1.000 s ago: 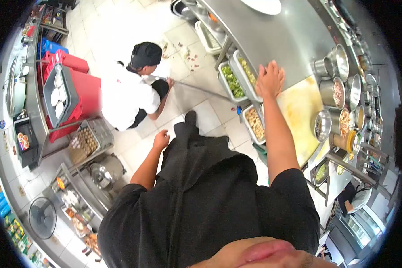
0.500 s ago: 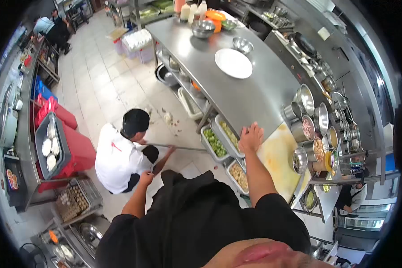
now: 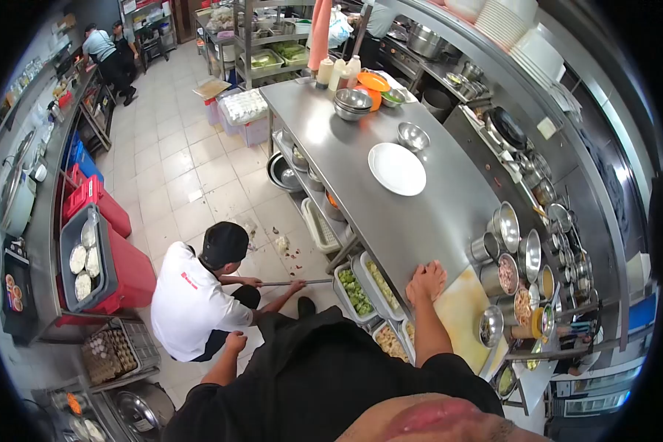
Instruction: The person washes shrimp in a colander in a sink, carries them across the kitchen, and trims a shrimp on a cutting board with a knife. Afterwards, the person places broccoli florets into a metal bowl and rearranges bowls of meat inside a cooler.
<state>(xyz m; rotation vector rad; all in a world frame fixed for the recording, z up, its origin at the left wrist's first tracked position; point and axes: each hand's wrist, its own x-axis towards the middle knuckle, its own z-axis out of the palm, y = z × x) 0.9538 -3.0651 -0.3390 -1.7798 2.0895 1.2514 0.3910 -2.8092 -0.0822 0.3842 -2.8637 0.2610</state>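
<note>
My right hand (image 3: 426, 282) rests on the steel worktable (image 3: 449, 221) at its near edge, fingers spread, beside a yellowed cutting board (image 3: 460, 313). It holds nothing. Low on my left side hangs my left hand (image 3: 236, 341), fingers curled in, with nothing visible in it. Close by it crouches a co-worker in a white shirt (image 3: 199, 295) and black cap. That person's two hands grip a grey pole (image 3: 278, 283) that points toward the table's underside. A white plate (image 3: 397, 169) and a small steel bowl (image 3: 413, 137) lie farther up the tabletop.
Food scraps (image 3: 282, 244) lie on the tiled floor. Under the table stand a tub of green vegetables (image 3: 355, 295) and other tubs. Steel pots (image 3: 507, 272) with ingredients line the right. Red bins (image 3: 125, 258) stand left. Stacked bowls (image 3: 352, 103) and squeeze bottles occupy the far end.
My view has tilted upward, so the scene sits lower in the frame. My right hand stays on the table edge. The co-worker's head and shirt have shifted slightly.
</note>
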